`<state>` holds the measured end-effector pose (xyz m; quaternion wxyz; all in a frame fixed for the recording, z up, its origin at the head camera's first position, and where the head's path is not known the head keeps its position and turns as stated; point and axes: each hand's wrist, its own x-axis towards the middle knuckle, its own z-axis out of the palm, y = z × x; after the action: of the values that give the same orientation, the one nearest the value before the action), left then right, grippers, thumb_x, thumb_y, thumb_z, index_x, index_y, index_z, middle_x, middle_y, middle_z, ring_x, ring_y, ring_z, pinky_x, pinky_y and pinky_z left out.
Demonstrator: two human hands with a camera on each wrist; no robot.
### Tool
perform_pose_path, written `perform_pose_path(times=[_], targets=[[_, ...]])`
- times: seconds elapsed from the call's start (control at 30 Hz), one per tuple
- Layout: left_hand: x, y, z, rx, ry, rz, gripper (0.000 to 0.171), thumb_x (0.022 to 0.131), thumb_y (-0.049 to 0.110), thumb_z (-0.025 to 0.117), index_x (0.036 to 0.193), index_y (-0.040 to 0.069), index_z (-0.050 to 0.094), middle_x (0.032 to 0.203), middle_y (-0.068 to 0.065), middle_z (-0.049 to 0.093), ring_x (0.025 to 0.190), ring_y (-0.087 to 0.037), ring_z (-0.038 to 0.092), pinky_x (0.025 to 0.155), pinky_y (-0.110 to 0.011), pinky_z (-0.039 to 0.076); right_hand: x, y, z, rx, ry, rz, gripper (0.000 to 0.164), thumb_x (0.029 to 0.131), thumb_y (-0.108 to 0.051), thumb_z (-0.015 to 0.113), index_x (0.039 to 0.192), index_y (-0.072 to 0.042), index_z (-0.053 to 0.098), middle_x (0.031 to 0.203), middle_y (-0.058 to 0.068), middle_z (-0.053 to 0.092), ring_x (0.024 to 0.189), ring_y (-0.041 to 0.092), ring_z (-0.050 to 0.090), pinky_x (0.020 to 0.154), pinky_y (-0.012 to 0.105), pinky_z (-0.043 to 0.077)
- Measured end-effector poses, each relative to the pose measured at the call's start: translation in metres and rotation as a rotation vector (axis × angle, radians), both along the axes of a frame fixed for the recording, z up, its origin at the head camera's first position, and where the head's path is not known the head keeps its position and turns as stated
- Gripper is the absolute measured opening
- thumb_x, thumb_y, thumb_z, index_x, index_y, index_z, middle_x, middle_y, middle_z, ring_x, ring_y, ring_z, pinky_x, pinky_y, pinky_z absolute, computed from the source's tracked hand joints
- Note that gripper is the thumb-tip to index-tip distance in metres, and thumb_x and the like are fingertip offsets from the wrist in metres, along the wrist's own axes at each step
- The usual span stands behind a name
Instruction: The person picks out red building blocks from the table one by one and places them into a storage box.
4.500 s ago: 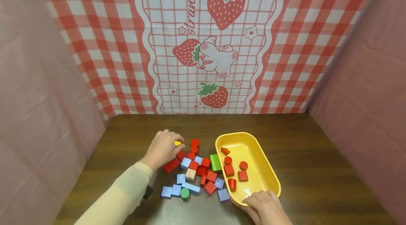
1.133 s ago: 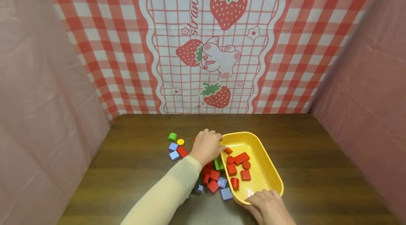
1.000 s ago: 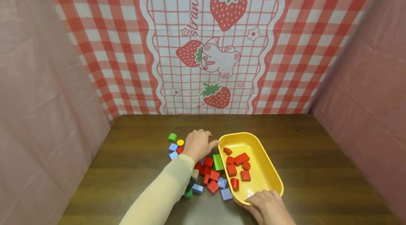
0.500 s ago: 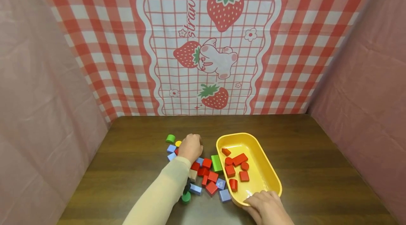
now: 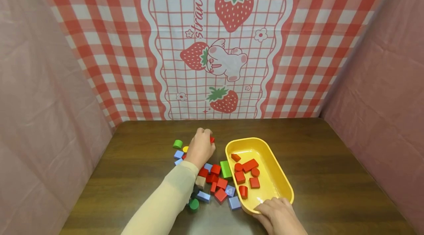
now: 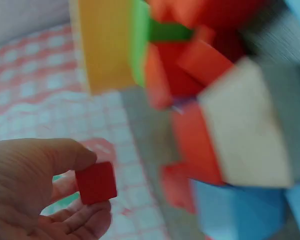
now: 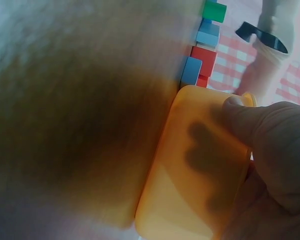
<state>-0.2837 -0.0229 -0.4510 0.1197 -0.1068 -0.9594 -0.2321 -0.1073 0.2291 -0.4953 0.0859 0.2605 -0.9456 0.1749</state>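
My left hand [image 5: 200, 149] is over the far side of the block pile, left of the yellow tray. Between its thumb and fingers it pinches a small red block [image 6: 96, 183], seen whole in the left wrist view but mostly hidden in the head view. My right hand [image 5: 279, 216] grips the near rim of the yellow tray [image 5: 281, 170], its thumb [image 7: 235, 107] showing against the tray's end wall. Several red pieces lie in the tray, among them a long red block [image 5: 250, 165] and a red cube [image 5: 254, 183].
Left of the tray, red blocks [image 5: 221, 195] mix with blue blocks [image 5: 203, 196], a plain wooden block [image 5: 200, 182] and a green cylinder [image 5: 194, 204]. A green block [image 5: 226, 169] stands against the tray's wall. Strawberry-print cloth hangs behind the table [image 5: 331, 176].
A long red block has come into the tray. My left hand has moved from the tray back to the pile's far side and taken a red block. The right hand stays on the rim.
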Motion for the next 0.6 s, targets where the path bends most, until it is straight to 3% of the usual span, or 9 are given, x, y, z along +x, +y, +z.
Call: perform_pose_path(times=[0.07, 0.17, 0.3, 0.47, 0.6], targets=[[0.008, 0.007, 0.010, 0.035, 0.028, -0.043, 0.035, 0.086, 0.016, 0.075, 0.118, 0.007, 0.064, 0.114, -0.011, 0.056, 0.090, -0.019, 0.059, 0.078, -0.034, 0.057, 0.000, 0.000, 0.000, -0.004, 0.004, -0.001, 0.010, 0.082, -0.030, 0.079, 0.087, -0.033, 0.071, 0.081, -0.028, 0.058, 0.077, 0.000, 0.050, 0.073, 0.035, 0.037], [0.026, 0.023, 0.023, 0.045, 0.049, -0.171, 0.035, 0.087, 0.017, 0.075, 0.120, 0.010, 0.064, 0.114, -0.007, 0.057, 0.093, -0.015, 0.056, 0.081, -0.032, 0.056, 0.000, 0.000, -0.001, -0.016, 0.041, 0.006, 0.012, 0.080, -0.029, 0.081, 0.086, -0.033, 0.071, 0.081, -0.028, 0.058, 0.076, 0.000, 0.050, 0.072, 0.035, 0.037], [0.054, 0.049, 0.031, -0.065, 0.039, -0.381, 0.036, 0.087, 0.024, 0.076, 0.120, 0.015, 0.066, 0.112, 0.001, 0.059, 0.095, -0.009, 0.053, 0.085, -0.027, 0.053, -0.001, 0.000, -0.004, -0.035, 0.142, 0.025, 0.017, 0.076, -0.028, 0.084, 0.084, -0.033, 0.070, 0.080, -0.027, 0.058, 0.075, 0.000, 0.051, 0.070, 0.032, 0.037], [0.084, 0.078, 0.024, -0.297, 0.080, -0.576, 0.032, 0.084, 0.034, 0.077, 0.113, 0.023, 0.072, 0.102, 0.010, 0.065, 0.089, -0.008, 0.052, 0.083, -0.024, 0.048, -0.002, 0.000, -0.008, -0.045, 0.234, 0.038, 0.021, 0.072, -0.027, 0.086, 0.082, -0.032, 0.068, 0.079, -0.026, 0.059, 0.073, 0.000, 0.050, 0.068, 0.030, 0.037], [0.096, 0.090, 0.014, -0.433, 0.110, -0.613, 0.027, 0.080, 0.038, 0.079, 0.105, 0.031, 0.074, 0.092, 0.013, 0.066, 0.082, -0.009, 0.048, 0.074, -0.025, 0.043, 0.000, 0.000, -0.004, -0.029, 0.155, 0.010, 0.018, 0.075, -0.030, 0.084, 0.083, -0.033, 0.068, 0.077, -0.028, 0.056, 0.072, 0.001, 0.049, 0.070, 0.033, 0.039]])
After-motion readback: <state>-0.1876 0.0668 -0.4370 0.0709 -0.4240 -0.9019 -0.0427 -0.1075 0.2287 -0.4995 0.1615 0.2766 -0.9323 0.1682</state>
